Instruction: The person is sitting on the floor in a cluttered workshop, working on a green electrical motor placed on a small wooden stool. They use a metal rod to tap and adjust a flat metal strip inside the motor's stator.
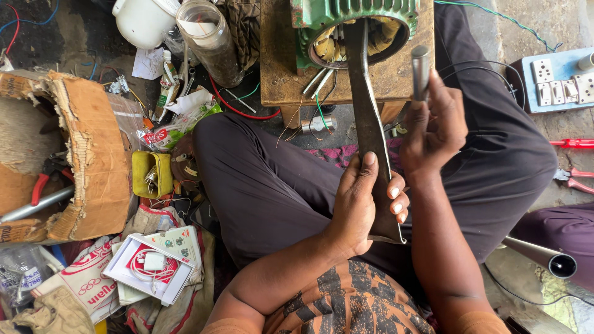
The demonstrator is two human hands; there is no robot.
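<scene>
My left hand (362,204) grips the near end of a long flat dark metal bar (366,117). The bar's far end reaches into the open mouth of a green finned motor housing (352,15) with copper windings inside, which rests on a small wooden stool (278,68). My right hand (433,127) holds a short grey metal rod (421,71) upright, just right of the bar and near the housing's rim. I sit cross-legged in dark trousers, with the stool in front of my knees.
A torn cardboard box (93,154) with red-handled pliers lies at left. A clear plastic jar (210,40), a white jug (142,21), a yellow tub (151,173) and papers litter the floor. At right are a blue switch board (557,80), red pliers (575,179) and a steel pipe (544,256).
</scene>
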